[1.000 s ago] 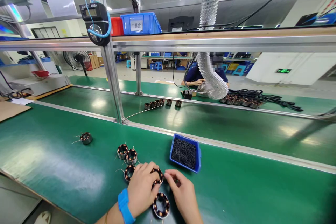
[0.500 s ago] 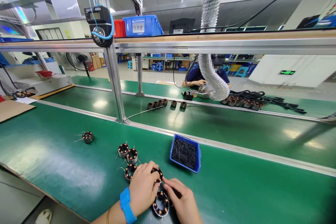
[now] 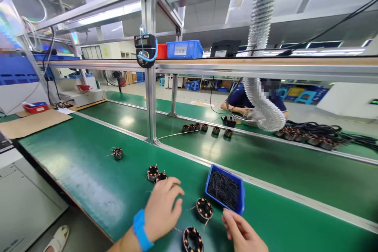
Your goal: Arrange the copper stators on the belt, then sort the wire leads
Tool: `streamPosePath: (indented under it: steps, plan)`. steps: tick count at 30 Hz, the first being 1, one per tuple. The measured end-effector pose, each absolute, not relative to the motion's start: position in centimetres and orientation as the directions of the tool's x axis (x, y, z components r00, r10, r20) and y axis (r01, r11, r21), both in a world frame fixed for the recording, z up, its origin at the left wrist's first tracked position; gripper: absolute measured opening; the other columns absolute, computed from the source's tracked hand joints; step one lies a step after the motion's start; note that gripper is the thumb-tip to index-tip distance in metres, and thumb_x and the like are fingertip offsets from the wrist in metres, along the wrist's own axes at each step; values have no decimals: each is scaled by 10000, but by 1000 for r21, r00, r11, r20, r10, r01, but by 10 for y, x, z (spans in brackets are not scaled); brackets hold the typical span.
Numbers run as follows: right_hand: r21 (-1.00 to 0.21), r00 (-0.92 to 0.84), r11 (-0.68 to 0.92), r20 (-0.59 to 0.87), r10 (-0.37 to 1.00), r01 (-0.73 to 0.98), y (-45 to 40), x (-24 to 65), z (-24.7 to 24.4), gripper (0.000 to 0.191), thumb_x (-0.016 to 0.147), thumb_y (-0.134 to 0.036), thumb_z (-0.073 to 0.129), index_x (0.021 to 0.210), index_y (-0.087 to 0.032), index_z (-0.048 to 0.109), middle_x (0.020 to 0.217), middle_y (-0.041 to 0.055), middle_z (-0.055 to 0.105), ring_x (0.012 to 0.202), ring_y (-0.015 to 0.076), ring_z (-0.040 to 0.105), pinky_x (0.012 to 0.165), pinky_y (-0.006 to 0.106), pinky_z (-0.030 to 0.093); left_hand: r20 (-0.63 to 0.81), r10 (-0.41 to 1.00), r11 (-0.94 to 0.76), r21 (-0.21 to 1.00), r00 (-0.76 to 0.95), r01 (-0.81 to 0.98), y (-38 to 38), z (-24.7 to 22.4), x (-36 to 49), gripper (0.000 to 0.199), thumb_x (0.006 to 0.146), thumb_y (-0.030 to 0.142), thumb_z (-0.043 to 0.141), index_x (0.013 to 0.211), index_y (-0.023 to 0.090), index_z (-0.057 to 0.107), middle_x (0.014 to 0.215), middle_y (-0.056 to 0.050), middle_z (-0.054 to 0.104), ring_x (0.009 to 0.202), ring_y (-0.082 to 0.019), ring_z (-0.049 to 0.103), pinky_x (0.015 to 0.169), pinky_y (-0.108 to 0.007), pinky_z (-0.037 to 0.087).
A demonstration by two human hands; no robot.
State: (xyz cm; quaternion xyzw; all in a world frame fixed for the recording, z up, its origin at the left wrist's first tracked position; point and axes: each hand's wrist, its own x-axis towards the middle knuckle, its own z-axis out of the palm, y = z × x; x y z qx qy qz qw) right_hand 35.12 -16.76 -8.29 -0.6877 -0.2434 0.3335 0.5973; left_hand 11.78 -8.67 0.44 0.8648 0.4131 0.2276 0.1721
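Observation:
My left hand point(image 3: 161, 209), with a blue wristband, hovers flat over the green mat with its fingers spread and nothing in it. Just beyond its fingertips sit two copper-wound stator rings point(image 3: 152, 173), side by side. Another stator ring point(image 3: 204, 208) lies free on the mat between my hands. A further ring point(image 3: 193, 239) lies at the bottom edge, close to my left wrist. My right hand point(image 3: 240, 233) is low at the right, fingers loosely apart and empty, just below a small blue bin point(image 3: 241, 199) of black pieces. A lone stator ring point(image 3: 117, 152) rests farther left.
An upright metal post point(image 3: 151, 102) and a rail separate my mat from a green conveyor point(image 3: 265, 153) carrying a row of stator rings point(image 3: 203, 127). Across it a person sits behind a silver flexible duct point(image 3: 261, 102) and black cables point(image 3: 325, 134). Cardboard point(image 3: 29, 123) lies far left.
My left hand let go of the stator ring it held and spread flat. My right hand drew away to the right, below the blue bin. The view swung left and upward.

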Motion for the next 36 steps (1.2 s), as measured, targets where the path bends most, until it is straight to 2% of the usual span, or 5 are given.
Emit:
streamPosePath:
  steps: [4, 9, 14, 21, 36]
  plan:
    - [-986, 648, -165, -130, 750, -8, -163, 346, -72, 634, 622, -691, 767, 949, -149, 801, 755, 54, 753, 615, 183, 603, 626, 280, 538, 213, 750, -659, 325, 626, 679, -83, -6, 66, 297, 784, 16, 568, 947, 236, 684, 1305, -46, 645, 1278, -283, 545, 1156, -549, 337]
    - [-990, 481, -83, -19, 876, 112, -140, 312, -35, 477, 656, -612, 761, 860, -183, 808, 723, 46, 743, 562, 172, 583, 559, 278, 518, 265, 728, -685, 304, 632, 662, -71, -30, 78, 187, 830, 33, 625, 883, 203, 682, 1505, -69, 515, 1426, -303, 414, 1188, -527, 321]
    - [-990, 351, 32, 79, 933, 136, -108, 283, -31, 364, 688, -556, 750, 673, -193, 755, 607, 29, 685, 534, 169, 574, 456, 249, 448, 234, 779, -626, 299, 581, 720, -75, -28, 107, 110, 837, 188, 718, 941, 190, 683, 1190, -80, 691, 1146, -296, 608, 1032, -511, 446]
    - [-998, 364, 29, 50, 930, 62, -93, 274, -59, 481, 651, -611, 750, 818, -161, 779, 742, 109, 771, 658, 274, 746, 605, 365, 612, 165, 849, -529, 273, 502, 804, -84, -37, 112, 124, 853, 197, 673, 976, 194, 676, 1263, -87, 641, 1129, -319, 576, 917, -474, 475]
    - [-991, 303, 18, 59, 951, 134, -94, 273, -63, 449, 743, -576, 686, 895, -162, 771, 740, 89, 762, 644, 251, 741, 602, 345, 606, 138, 876, -480, 329, 461, 813, -86, -40, 117, 99, 866, 201, 698, 961, 193, 671, 1146, -57, 659, 1079, -297, 574, 858, -439, 498]
